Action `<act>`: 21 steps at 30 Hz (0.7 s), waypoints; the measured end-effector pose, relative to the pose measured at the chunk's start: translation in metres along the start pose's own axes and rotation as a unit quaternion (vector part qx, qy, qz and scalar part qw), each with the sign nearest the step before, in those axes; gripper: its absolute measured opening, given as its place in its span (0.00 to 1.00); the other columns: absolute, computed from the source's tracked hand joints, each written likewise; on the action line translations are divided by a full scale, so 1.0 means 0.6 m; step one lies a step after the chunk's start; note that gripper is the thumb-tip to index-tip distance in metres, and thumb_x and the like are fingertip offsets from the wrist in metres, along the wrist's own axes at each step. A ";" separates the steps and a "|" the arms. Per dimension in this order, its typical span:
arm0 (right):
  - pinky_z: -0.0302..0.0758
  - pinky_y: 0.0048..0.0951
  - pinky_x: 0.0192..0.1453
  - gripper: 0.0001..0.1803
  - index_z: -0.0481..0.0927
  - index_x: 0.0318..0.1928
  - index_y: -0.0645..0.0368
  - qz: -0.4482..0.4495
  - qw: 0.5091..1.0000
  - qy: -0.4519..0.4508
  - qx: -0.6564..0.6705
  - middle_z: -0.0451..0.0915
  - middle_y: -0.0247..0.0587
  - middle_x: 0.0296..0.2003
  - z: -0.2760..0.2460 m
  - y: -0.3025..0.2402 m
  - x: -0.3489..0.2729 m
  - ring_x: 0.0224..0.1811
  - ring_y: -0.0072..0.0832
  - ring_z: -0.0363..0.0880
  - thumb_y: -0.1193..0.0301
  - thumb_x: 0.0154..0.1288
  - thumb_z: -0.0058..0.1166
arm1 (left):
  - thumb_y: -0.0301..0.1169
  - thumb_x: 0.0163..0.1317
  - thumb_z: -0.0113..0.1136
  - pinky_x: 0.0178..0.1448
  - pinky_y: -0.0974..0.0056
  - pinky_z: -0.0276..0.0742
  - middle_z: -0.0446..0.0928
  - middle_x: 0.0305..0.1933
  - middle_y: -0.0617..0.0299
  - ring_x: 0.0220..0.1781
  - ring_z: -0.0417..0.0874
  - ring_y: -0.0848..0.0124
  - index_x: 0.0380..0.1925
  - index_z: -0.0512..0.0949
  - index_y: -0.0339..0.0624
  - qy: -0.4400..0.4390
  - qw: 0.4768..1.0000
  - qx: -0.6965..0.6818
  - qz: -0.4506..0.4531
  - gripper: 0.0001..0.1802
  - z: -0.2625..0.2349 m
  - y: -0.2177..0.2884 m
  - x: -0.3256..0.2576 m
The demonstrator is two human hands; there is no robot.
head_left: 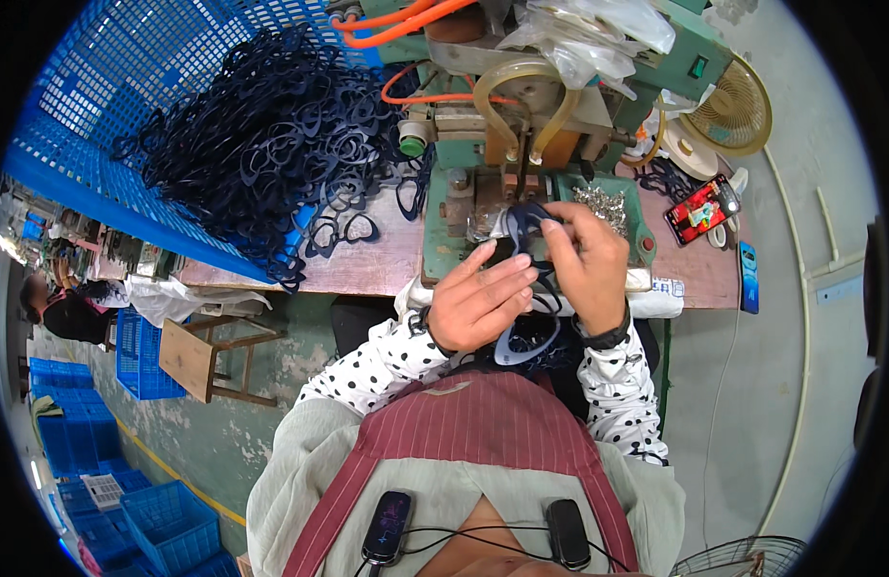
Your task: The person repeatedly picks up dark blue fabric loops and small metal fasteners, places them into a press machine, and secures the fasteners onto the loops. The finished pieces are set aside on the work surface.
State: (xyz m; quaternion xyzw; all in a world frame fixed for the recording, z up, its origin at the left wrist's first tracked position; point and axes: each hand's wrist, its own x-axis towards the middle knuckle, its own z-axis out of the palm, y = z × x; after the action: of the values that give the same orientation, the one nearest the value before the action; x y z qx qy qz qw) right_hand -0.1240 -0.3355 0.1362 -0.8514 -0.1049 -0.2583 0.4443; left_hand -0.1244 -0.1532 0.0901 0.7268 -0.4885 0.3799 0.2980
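Observation:
A dark blue looped strap (pixel 523 223) lies between my two hands, just in front of a green bench press (pixel 444 207). My right hand (pixel 593 267) is closed, thumb and fingers pinching the strap. My left hand (pixel 478 303) is beside it, fingers long and close together against the strap; its grip is partly hidden. More of these straps hang over my lap, where a loop (pixel 527 341) shows below my hands. The press tooling (pixel 523 178) stands right behind the strap. Small shiny metal parts (pixel 603 207) are heaped on the right side of the press bed.
A big blue basket (pixel 98 197) of dark looped straps (pixel 271 135) rests on the left of the table (pixel 368 260). At right are a phone (pixel 702 209), a blue device (pixel 748 277) and a fan (pixel 731 104). A wooden stool (pixel 199 356) and blue crates (pixel 170 524) stand left; another person sits farther off.

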 end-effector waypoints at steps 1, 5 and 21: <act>0.70 0.27 0.28 0.11 0.80 0.44 0.64 0.064 0.996 -0.001 0.060 0.77 0.34 0.18 -0.003 -0.015 -0.007 0.19 0.22 0.73 0.75 0.61 0.59 | 0.26 0.54 0.69 0.63 0.48 0.75 0.82 0.50 0.53 0.54 0.84 0.59 0.36 0.77 0.38 -0.001 1.000 0.011 0.018 0.11 0.001 -0.005 0.002; 0.64 0.20 0.21 0.09 0.79 0.45 0.66 0.096 0.985 0.048 0.139 0.75 0.34 0.15 -0.018 -0.027 -0.023 0.16 0.13 0.70 0.78 0.64 0.55 | 0.29 0.54 0.69 0.62 0.52 0.77 0.81 0.52 0.52 0.54 0.84 0.60 0.35 0.75 0.39 0.005 1.000 0.010 0.009 0.12 0.010 -0.006 -0.004; 0.71 0.34 0.43 0.13 0.87 0.37 0.58 -0.145 0.980 0.024 0.132 0.83 0.40 0.32 -0.092 0.101 -0.005 0.37 0.35 0.75 0.61 0.63 0.61 | 0.31 0.50 0.70 0.47 0.63 0.83 0.82 0.50 0.53 0.51 0.85 0.60 0.45 0.80 0.38 0.014 0.999 0.004 -0.051 0.20 0.015 0.007 -0.008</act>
State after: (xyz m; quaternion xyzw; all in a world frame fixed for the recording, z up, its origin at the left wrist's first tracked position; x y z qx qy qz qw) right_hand -0.1209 -0.4154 0.1178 -0.7544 -0.2503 -0.3239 0.5131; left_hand -0.1273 -0.1595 0.0817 0.7467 -0.4452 0.3759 0.3208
